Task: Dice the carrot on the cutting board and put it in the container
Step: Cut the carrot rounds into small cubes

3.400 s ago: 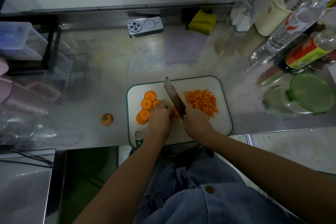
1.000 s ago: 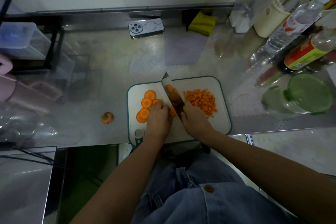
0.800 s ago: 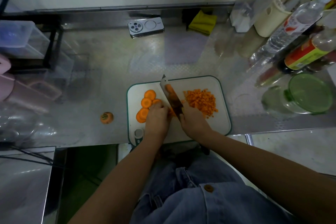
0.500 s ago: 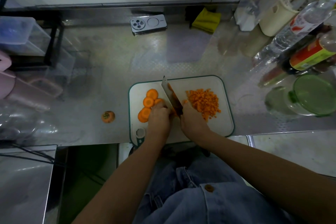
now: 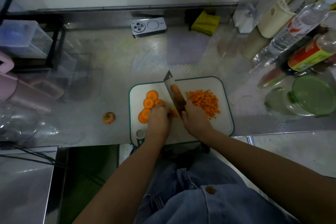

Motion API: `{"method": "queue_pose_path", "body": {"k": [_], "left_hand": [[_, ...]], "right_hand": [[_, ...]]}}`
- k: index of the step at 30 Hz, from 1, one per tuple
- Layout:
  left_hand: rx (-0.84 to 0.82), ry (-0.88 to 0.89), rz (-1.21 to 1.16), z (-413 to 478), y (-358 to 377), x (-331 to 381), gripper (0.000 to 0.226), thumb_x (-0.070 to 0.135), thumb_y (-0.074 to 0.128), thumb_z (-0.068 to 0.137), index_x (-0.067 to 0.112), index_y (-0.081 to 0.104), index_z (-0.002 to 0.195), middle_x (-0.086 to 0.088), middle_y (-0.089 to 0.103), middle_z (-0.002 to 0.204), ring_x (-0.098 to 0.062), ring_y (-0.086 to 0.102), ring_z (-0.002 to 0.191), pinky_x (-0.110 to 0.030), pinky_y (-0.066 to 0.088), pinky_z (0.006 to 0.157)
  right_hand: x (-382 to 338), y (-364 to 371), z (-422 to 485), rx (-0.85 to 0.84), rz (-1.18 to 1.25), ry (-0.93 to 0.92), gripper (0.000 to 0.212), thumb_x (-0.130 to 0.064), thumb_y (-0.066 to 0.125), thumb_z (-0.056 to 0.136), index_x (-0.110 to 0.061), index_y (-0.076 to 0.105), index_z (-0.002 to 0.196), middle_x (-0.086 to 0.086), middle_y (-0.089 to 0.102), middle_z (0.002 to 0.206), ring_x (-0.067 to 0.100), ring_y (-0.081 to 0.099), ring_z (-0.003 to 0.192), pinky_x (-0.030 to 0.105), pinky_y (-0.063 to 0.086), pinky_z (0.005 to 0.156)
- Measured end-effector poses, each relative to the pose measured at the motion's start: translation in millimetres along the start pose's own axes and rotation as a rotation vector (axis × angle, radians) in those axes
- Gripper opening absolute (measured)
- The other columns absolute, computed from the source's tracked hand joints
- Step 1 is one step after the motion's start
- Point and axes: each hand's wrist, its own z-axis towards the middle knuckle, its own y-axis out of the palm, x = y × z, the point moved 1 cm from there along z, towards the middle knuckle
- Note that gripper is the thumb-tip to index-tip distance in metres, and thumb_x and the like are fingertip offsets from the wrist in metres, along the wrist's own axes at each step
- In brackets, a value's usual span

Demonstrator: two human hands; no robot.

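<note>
Carrot roughly half diced; nothing in the container yet.
On the board (image 5: 223,125), a diced pile (image 5: 204,102) lies right of the knife (image 5: 175,94) and a few slices (image 5: 148,103) left. The left hand (image 5: 158,120) has its fingers curled, pinning strips (image 5: 172,113). The right hand (image 5: 195,120) grips the knife. The container (image 5: 283,102) sits well apart on the table (image 5: 109,71), lidded and seemingly empty.

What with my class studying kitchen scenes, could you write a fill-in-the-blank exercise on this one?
The right hand grips a ___.
On the cutting board, the diced carrot lies on the ___ side.
The container has a ___ lid.
The phone lies face ___.
Missing: knife, right, green, down.
</note>
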Motion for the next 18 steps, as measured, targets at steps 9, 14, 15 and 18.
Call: {"method": "queue_pose_path", "body": {"k": [9,14,15,18], "left_hand": [[-0.048,-0.057,0.056,4,-3,3,0.019,0.005,0.052,0.089,0.008,0.07,0.087,-0.008,0.059,0.089,-0.019,0.056,0.078,-0.024,0.033,0.062],[-0.051,-0.01,0.077,5,-2,3,0.019,0.005,0.053,0.088,0.008,0.072,0.088,-0.011,0.06,0.091,-0.023,0.057,0.079,-0.026,0.033,0.061],[-0.046,0.01,0.076,5,-2,3,0.018,0.004,0.054,0.087,0.006,0.072,0.088,-0.013,0.06,0.091,-0.025,0.057,0.079,-0.027,0.032,0.061],[-0.041,0.032,0.085,4,-4,3,0.016,0.004,0.056,0.086,0.004,0.071,0.086,-0.016,0.059,0.09,-0.028,0.056,0.081,-0.028,0.029,0.061]], "right_hand": [[-8,4,-9,-0.06,0.04,0.027,0.029,-0.006,0.045,0.092,-0.006,0.045,0.122,0.016,0.059,0.107,0.035,0.06,0.094,0.04,0.047,0.073],[-8,11,-14,-0.083,0.013,0.065,0.044,-0.005,0.046,0.092,-0.001,0.035,0.135,0.02,0.06,0.111,0.039,0.06,0.098,0.046,0.05,0.076],[-9,12,-13,-0.072,0.028,0.051,0.043,-0.006,0.046,0.092,-0.001,0.036,0.134,0.02,0.06,0.11,0.04,0.06,0.097,0.046,0.05,0.076],[-10,13,-8,-0.047,0.066,0.045,0.04,-0.008,0.048,0.092,-0.004,0.041,0.131,0.019,0.062,0.109,0.039,0.06,0.098,0.047,0.05,0.078]]}}
